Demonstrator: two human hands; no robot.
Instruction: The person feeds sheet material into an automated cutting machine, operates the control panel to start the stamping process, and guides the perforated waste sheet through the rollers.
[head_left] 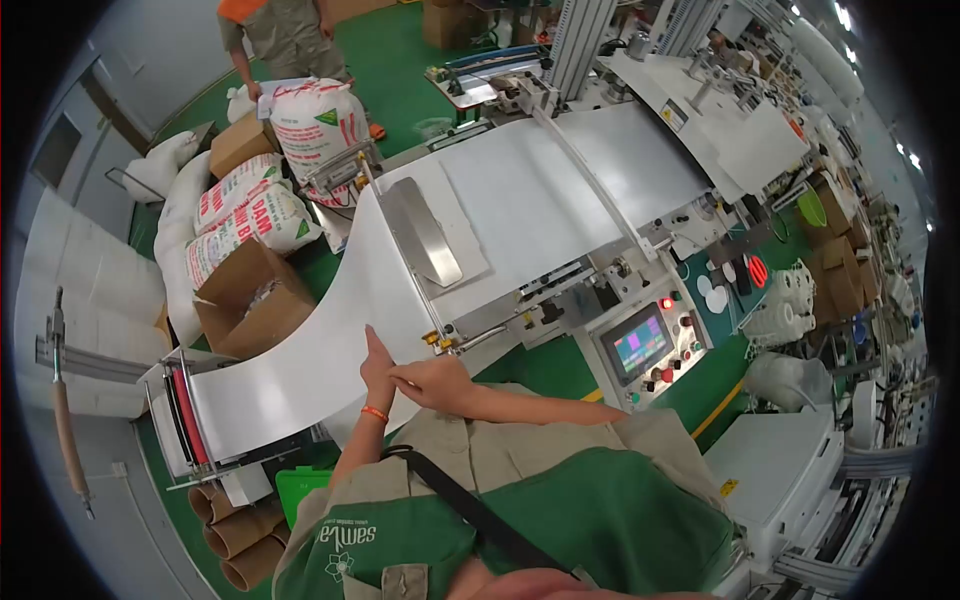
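My left hand [377, 368], with an orange band [374, 413] at its wrist, is held over the wide white sheet [300, 385]. One finger stretches out towards the machine, and the hand is seen edge-on. My right hand [440, 385] is closed, its fingertips together beside my left wrist. Whatever lies between those fingertips, if anything, is too small to make out. The sheet hangs in a sagging curve from the roller unit [187, 415] at the left up to the machine bed. A curved metal plate [425, 232] rests on the sheet there.
A control panel [640, 345] with a lit screen stands at the right. Printed white sacks [250, 235] and an open carton [250, 300] lie to the left. Cardboard tubes [245, 535] are stacked low down. Another person [285, 40] stands beyond an upright sack.
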